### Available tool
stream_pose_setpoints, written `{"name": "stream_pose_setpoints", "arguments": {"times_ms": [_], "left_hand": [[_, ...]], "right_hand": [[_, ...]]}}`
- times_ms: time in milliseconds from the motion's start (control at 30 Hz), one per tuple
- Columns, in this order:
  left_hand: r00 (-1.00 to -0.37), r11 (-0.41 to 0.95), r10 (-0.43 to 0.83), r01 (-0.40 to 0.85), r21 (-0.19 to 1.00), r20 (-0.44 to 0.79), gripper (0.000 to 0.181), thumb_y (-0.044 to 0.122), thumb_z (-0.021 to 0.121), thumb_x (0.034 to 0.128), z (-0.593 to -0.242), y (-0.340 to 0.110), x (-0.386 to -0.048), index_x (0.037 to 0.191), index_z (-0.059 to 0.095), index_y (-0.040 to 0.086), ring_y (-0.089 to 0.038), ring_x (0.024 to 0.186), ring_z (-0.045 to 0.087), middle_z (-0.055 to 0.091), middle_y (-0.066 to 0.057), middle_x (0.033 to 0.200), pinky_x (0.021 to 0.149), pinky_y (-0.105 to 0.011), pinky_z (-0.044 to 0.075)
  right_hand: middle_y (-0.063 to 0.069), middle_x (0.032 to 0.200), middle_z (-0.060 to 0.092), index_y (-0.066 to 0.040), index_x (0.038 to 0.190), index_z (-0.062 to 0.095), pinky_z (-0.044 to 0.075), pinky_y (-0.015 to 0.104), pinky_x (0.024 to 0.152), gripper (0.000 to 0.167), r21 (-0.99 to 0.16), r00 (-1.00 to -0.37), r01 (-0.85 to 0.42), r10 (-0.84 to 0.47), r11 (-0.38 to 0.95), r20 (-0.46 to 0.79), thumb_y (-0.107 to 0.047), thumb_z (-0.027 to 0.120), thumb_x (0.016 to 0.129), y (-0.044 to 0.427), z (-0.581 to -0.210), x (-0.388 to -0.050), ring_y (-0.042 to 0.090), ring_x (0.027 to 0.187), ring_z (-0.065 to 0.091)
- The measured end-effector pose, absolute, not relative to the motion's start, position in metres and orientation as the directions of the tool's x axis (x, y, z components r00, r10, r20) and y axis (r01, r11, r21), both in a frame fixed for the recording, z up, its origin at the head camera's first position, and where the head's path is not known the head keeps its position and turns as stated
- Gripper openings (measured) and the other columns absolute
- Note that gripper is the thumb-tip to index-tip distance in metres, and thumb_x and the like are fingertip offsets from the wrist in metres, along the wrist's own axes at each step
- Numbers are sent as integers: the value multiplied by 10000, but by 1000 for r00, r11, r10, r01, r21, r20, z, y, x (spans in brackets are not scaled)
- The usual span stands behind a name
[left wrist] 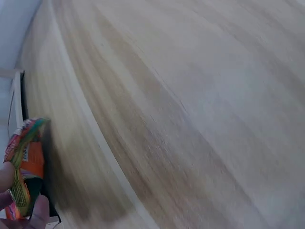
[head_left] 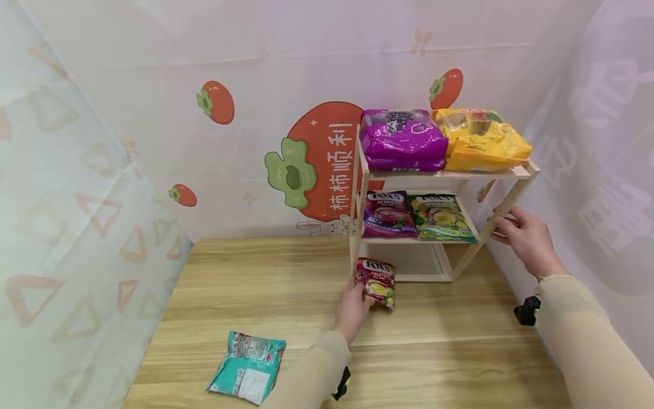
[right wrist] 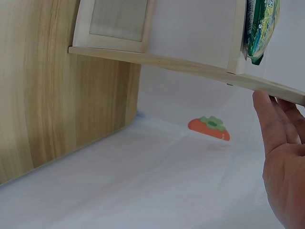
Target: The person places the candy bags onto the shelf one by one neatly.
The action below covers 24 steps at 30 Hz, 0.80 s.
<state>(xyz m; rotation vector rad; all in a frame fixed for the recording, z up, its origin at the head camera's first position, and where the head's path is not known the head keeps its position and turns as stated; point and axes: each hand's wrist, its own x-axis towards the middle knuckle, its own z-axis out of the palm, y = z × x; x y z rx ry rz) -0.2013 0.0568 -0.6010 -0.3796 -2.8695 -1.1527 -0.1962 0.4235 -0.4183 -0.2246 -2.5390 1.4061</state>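
My left hand (head_left: pixel 353 309) grips a small red Fox's Fruits candy bag (head_left: pixel 379 284) at its lower left side, just in front of the rack's bottom level. The left wrist view shows fingers and the bag's orange back (left wrist: pixel 32 160) at its left edge. At the right, my right hand (head_left: pixel 531 241) holds the right front post of a wooden shelf rack (head_left: pixel 424 241); in the right wrist view its fingertips meet the post's outer side, the thumb hidden. A purple Berries bag (head_left: pixel 387 215) and a green Fox's bag (head_left: pixel 443 217) lie on the middle shelf.
Large purple (head_left: pixel 403 142) and yellow (head_left: pixel 482 142) bags sit on the top shelf. A teal bag (head_left: pixel 247 366) lies back-side up at the table's front left. Printed cloth walls (head_left: pixel 286 51) enclose the wooden table (head_left: pixel 230 284) at the back and both sides.
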Motion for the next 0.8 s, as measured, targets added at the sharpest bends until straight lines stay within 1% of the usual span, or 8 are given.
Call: {"name": "stream_pose_setpoints", "arguments": {"times_ms": [100, 167, 233, 300, 433, 633, 700, 800], "left_hand": [[-954, 843, 240, 296, 450, 179, 320, 378, 778, 901, -598, 56, -200, 1022, 725, 87, -287, 948, 679, 757, -113, 997, 769, -406, 589], [-938, 897, 275, 330, 294, 213, 378, 474, 734, 918, -596, 56, -200, 1027, 740, 112, -262, 923, 655, 747, -45, 837, 770, -395, 567], [-920, 922, 313, 354, 156, 234, 425, 534, 687, 936, -594, 57, -201, 1047, 751, 128, -254, 930, 655, 745, -30, 808, 785, -388, 556], [-907, 923, 351, 377, 76, 233, 426, 545, 664, 950, -592, 59, -202, 1040, 762, 140, -241, 893, 662, 745, -20, 798, 773, -374, 552], [-904, 913, 393, 405, 46, 172, 351, 490, 655, 976, -590, 63, -203, 938, 780, 165, -207, 818, 670, 751, 12, 810, 726, -359, 562], [-893, 889, 441, 448, 90, 91, 199, 324, 696, 974, -590, 66, -200, 851, 769, 185, -151, 635, 608, 708, 29, 742, 553, -309, 516], [-872, 867, 481, 488, 95, 93, 191, 264, 696, 965, -589, 66, -199, 803, 744, 174, -127, 572, 576, 677, 40, 689, 517, -283, 491], [-832, 822, 547, 555, 129, 95, 218, 222, 670, 961, -590, 66, -196, 749, 688, 170, -92, 515, 509, 616, 60, 634, 481, -264, 445]], "right_hand": [[-8, 1180, 647, 34, 1486, 451, 601, 231, 776, 568, -848, -962, 22, 242, 529, 126, -324, 560, 1058, 423, -418, -196, -108, 899, 642], [-44, 1153, 649, 37, 1484, 451, 602, 233, 775, 567, -849, -962, 20, 242, 528, 127, -321, 560, 1058, 423, -418, -196, -106, 896, 644], [-50, 1145, 649, 39, 1481, 453, 602, 233, 774, 564, -848, -962, 19, 241, 529, 129, -319, 560, 1058, 423, -418, -196, -105, 895, 645], [14, 1181, 653, 38, 1482, 452, 602, 241, 782, 562, -846, -962, 20, 241, 532, 128, -317, 558, 1060, 422, -418, -196, -103, 898, 645], [196, 1306, 604, 22, 1505, 437, 598, 234, 785, 575, -840, -962, 32, 244, 541, 120, -329, 546, 1063, 422, -418, -197, -106, 906, 635], [57, 1221, 646, 22, 1496, 448, 598, 214, 769, 575, -846, -961, 31, 249, 533, 121, -334, 557, 1058, 423, -418, -197, -108, 900, 639], [89, 1240, 641, 23, 1494, 448, 598, 215, 770, 575, -845, -961, 33, 249, 534, 120, -336, 554, 1059, 422, -418, -197, -109, 900, 639], [208, 1316, 599, 23, 1495, 445, 598, 216, 772, 574, -841, -962, 38, 248, 540, 116, -340, 546, 1062, 422, -418, -197, -108, 902, 636]]}}
